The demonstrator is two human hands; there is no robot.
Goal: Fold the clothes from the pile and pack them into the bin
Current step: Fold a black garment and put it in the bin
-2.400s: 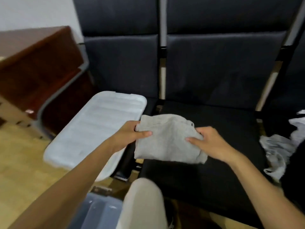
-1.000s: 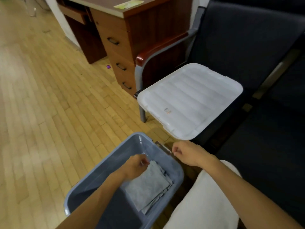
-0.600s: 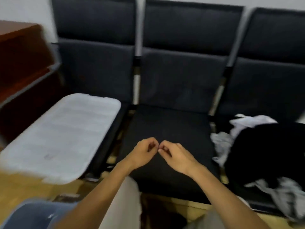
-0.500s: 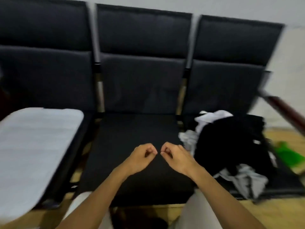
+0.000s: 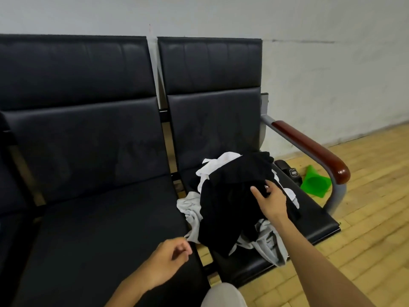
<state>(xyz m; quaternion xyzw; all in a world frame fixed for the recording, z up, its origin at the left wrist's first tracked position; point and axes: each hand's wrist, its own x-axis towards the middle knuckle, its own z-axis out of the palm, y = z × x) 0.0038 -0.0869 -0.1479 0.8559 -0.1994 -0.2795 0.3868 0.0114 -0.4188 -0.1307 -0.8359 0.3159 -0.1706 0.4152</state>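
Attention has moved from the bin, where a folded grey piece was laid a second ago, to the pile [image 5: 234, 202] on the right seat [image 5: 309, 227]; the bin is out of view now. So one garment is packed and the next pick begins. The right hand [image 5: 271, 201] is spread open, fingers on the black garment [image 5: 225, 196] on top of the pile, not yet gripping it. The left hand [image 5: 170, 260] hangs loosely curled and empty over the middle seat [image 5: 99, 235], just beside the grey cloth [image 5: 191, 209] at the pile's edge.
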